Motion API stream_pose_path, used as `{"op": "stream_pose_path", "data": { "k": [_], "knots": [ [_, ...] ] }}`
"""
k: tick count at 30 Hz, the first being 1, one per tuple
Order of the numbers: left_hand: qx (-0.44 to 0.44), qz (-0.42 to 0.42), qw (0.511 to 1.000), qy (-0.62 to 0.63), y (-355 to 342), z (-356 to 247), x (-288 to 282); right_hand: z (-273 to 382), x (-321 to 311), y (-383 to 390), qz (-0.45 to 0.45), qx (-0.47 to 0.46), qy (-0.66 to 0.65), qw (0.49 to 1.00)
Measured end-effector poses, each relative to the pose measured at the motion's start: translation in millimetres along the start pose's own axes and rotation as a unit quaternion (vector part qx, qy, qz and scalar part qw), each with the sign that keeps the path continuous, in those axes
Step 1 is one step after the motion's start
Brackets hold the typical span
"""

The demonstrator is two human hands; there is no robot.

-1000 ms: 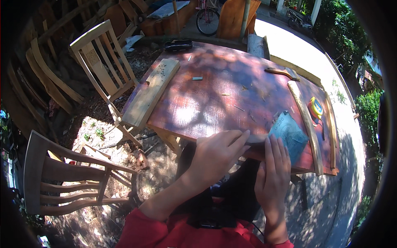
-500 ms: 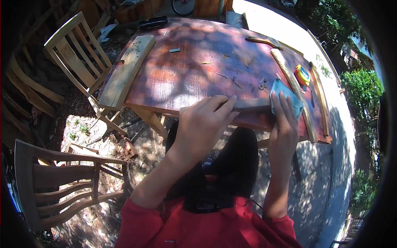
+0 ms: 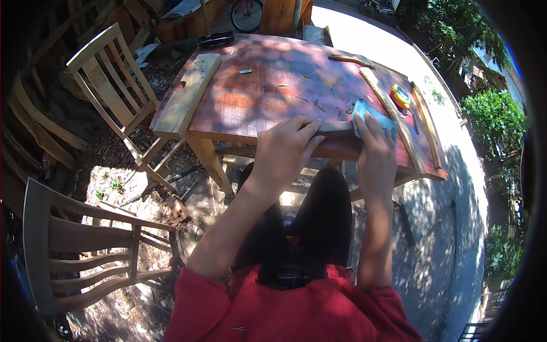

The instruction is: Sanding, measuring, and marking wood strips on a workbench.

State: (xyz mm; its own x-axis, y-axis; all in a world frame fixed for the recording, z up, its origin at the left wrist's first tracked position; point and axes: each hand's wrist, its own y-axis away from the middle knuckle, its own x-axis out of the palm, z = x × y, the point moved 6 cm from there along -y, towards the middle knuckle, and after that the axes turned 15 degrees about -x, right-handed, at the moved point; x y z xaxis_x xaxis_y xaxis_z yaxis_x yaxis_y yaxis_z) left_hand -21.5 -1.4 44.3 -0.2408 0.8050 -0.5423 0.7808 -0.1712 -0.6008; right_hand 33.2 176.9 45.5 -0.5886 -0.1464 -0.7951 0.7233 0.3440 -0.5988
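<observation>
At the near edge of the reddish table [image 3: 239, 102], a greyish wooden piece [image 3: 333, 127] lies between my hands. My left hand [image 3: 285, 151] has closed fingers gripping its left part. My right hand [image 3: 376, 154] holds a light blue sanding sheet [image 3: 385, 122] against the piece's right part, fingers over the sheet. A long pale wooden strip [image 3: 393, 119] lies just right of the sheet, with a yellow tape measure [image 3: 399, 97] beside it.
A plank [image 3: 192, 85] lies along the table's left side, a black case [image 3: 216, 40] at its far corner, more strips [image 3: 429, 122] at the right. Two wooden chairs [image 3: 125, 102] [image 3: 85, 233] stand on the left. Scrap timber, a bicycle [image 3: 246, 14] and greenery surround the area.
The view has shifted, so the table sits higher in the picture. Both my hands appear farther up, still on the wooden piece and blue sheet.
</observation>
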Motion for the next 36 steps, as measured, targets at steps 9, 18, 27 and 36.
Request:
{"op": "stream_pose_path", "data": {
  "k": [9,18,27,36],
  "knots": [
    [0.005,0.004,1.0,0.0,-2.2,-0.3,-0.7,-13.9,-5.3,-8.3,0.013,0.024,0.05,0.998],
    [0.02,0.001,1.0,-0.012,-1.7,-3.5,2.9,-0.4,-2.6,3.7,0.009,0.023,0.046,0.999],
    [-0.008,0.006,0.997,-0.077,1.0,-11.4,-1.7,-2.9,-4.9,12.5,-0.045,0.054,0.017,0.997],
    [-0.038,0.046,0.995,-0.078,-7.5,-12.6,5.1,-18.7,-0.8,16.0,-0.075,0.013,-0.048,0.996]
  ]
}}
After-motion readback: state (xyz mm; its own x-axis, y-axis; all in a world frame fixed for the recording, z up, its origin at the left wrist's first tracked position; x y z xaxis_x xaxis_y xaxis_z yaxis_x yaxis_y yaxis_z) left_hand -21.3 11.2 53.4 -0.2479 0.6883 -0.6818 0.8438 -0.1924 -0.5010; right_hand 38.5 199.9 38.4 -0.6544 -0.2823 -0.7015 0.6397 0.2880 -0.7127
